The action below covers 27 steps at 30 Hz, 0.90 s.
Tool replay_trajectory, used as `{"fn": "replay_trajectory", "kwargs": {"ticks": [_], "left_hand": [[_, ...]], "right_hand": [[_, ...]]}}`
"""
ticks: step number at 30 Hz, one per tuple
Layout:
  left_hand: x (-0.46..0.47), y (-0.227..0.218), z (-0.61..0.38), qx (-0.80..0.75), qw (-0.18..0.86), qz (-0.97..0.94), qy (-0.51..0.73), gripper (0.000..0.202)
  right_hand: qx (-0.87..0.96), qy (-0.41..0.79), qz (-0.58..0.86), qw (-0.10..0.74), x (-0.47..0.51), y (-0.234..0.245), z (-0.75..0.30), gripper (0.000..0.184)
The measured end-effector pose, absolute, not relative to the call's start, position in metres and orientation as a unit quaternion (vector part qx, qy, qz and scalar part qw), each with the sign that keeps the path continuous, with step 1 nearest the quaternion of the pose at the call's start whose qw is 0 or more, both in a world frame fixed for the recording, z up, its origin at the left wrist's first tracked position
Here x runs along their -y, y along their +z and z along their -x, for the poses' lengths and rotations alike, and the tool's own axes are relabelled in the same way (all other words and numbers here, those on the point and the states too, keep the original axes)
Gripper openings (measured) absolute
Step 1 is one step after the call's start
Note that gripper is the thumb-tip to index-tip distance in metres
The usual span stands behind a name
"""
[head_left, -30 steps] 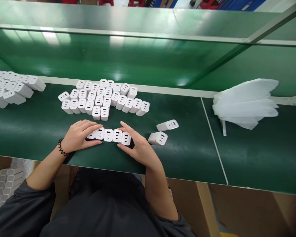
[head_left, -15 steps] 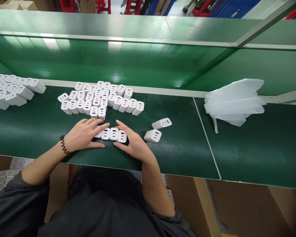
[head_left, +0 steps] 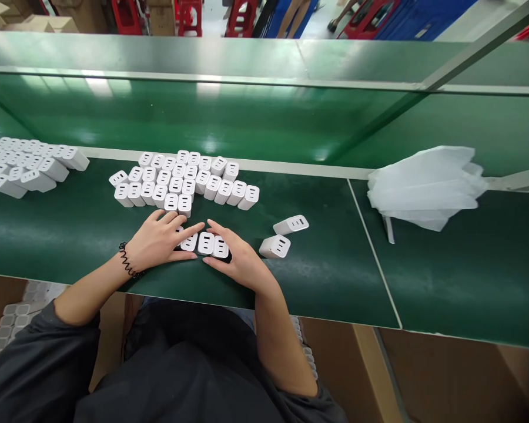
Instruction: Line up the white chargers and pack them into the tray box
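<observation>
A row of white chargers (head_left: 206, 243) is noted on the green desk (head_left: 330, 276), near its front edge and between the two hands. Four chargers are made out; the leftmost is mostly covered by fingers, and a narrow gap is seen between the second and third. Port ends are turned upward.

The left end of the row is grasped by the left hand (head_left: 156, 242); the thumb is placed along the front and the index finger is extended over the tops. A black coiled band (head_left: 129, 263) is worn on the left wrist. The right end is grasped by the right hand (head_left: 243, 258), with the thumb set at the front and a finger behind. The force of either grip cannot be told.

Behind the row, a larger group of chargers (head_left: 175, 185) is arranged in uneven ranks. A further cluster (head_left: 39, 163) is located at the far left. Two separate chargers, an upper one (head_left: 291, 224) and a lower one (head_left: 275, 246), are found to the right of the right hand, apart from it. A crumpled white sheet (head_left: 423, 188) is observed farther right, beyond a pale line (head_left: 374, 252) across the desk.
</observation>
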State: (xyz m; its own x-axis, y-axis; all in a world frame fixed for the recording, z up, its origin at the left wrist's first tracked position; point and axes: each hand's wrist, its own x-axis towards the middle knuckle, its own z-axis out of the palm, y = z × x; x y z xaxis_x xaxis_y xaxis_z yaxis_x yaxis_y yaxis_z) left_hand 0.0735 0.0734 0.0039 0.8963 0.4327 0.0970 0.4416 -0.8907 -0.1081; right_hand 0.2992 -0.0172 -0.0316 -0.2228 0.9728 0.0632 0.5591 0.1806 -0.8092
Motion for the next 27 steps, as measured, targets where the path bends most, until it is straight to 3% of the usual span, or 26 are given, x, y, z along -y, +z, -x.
{"fn": "replay_trajectory", "kwargs": {"ticks": [15,27], "left_hand": [[-0.070,-0.004,-0.056,0.265,0.031,0.961,-0.074,0.073],[-0.068,-0.011,-0.061,0.270,0.020,0.957,-0.108,0.055]], "right_hand": [[0.713,0.330,0.547,0.290,0.017,-0.033,-0.299,0.068],[0.717,0.320,0.556,0.271,0.016,-0.030,-0.297,0.066]]}}
